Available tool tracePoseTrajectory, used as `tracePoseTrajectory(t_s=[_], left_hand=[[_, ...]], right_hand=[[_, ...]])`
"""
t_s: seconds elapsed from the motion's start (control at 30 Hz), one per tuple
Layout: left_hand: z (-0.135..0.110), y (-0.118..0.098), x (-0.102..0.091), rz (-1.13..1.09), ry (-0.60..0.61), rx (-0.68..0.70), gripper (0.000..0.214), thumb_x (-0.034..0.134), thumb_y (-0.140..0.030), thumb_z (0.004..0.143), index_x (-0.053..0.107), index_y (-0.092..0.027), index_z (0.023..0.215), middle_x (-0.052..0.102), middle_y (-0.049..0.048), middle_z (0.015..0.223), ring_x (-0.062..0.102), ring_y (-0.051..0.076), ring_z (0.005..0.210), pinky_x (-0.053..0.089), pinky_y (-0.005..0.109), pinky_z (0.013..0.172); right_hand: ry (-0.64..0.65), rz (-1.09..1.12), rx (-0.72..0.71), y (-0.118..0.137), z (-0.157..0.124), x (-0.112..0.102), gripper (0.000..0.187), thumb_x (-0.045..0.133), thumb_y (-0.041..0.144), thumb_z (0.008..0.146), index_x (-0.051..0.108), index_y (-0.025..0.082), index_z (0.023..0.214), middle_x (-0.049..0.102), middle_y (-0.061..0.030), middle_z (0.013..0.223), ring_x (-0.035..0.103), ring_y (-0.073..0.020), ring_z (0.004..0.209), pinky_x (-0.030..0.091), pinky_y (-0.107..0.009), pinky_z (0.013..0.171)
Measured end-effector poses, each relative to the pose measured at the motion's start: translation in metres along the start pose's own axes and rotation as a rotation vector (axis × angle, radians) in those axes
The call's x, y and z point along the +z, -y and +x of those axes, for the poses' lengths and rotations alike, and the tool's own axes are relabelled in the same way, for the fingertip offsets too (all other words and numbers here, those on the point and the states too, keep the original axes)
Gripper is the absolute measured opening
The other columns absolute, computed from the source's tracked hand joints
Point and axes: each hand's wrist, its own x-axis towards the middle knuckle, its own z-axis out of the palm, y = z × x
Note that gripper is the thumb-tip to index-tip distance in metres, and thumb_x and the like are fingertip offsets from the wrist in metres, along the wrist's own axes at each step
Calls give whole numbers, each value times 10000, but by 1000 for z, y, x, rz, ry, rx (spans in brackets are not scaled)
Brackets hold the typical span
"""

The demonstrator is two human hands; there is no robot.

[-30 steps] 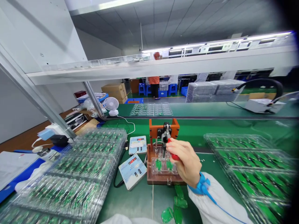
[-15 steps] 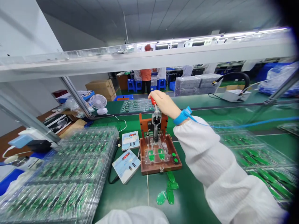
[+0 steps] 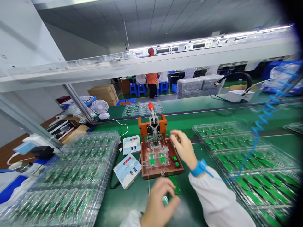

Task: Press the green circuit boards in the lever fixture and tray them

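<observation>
A brown test fixture [image 3: 161,170] stands mid-bench with its red-knobbed lever [image 3: 151,106] upright and two green circuit boards [image 3: 156,159] under its clear plate. My right hand [image 3: 184,146], wearing a blue wrist strap [image 3: 199,167], hovers just right of the fixture with fingers loosely curled and nothing visible in them. My left hand [image 3: 157,201] is low in front of the fixture, fingers closed on a small green board [image 3: 175,186] among loose ones on the mat.
Stacked clear trays of green boards fill the left [image 3: 78,176] and the right [image 3: 248,157]. Two digital meters [image 3: 129,165] lie left of the fixture. A small fan [image 3: 99,107] and boxes sit behind. People stand far back beyond the shelf [image 3: 151,64].
My right hand let go of the lever's red knob and dropped beside the fixture. The lever stays upright. My left hand came into view over the loose boards.
</observation>
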Motion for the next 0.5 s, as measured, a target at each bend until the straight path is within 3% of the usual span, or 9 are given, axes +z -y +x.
tracePoseTrajectory(t_s=[0.07, 0.1, 0.2, 0.37, 0.5], left_hand=[[10, 10, -34, 211, -246, -85, 212, 549, -360, 1030, 664, -211, 932, 643, 86, 1107, 608, 242, 1101, 490, 423, 976], [15, 16, -49, 302, -300, -117, 205, 515, -345, 1042, 685, -230, 1035, 620, 96, 1200, 576, 260, 1181, 467, 466, 1030], [31, 34, -75, 486, -321, -127, 314, 439, -344, 1067, 643, -253, 1288, 535, 117, 1390, 471, 296, 1337, 379, 570, 1144], [49, 50, -69, 609, -248, -82, 352, 442, -370, 1071, 603, -255, 1361, 501, 118, 1432, 422, 309, 1378, 352, 601, 1174], [50, 53, -61, 585, -312, -19, 312, 463, -381, 1055, 616, -244, 1291, 551, 120, 1324, 486, 311, 1299, 401, 598, 1123]], right_hand=[[72, -16, -27, -19, -39, 9, 295, 484, 392, 1034, 707, 201, 1068, 729, -95, 1029, 645, -260, 979, 501, -408, 903], [100, -27, -38, -24, -54, 15, 280, 492, 368, 1034, 721, 209, 1067, 725, -99, 1062, 637, -272, 1027, 495, -429, 935], [154, -72, -57, -27, -76, 29, 261, 515, 310, 1029, 732, 228, 1149, 699, -117, 1168, 596, -311, 1138, 478, -481, 967], [217, -126, -71, -20, -72, 40, 238, 561, 235, 1007, 727, 225, 1179, 674, -135, 1246, 567, -335, 1182, 472, -520, 979], [225, -107, -59, -16, -69, 40, 222, 581, 189, 996, 713, 209, 1173, 665, -137, 1296, 552, -327, 1254, 458, -517, 1038]])
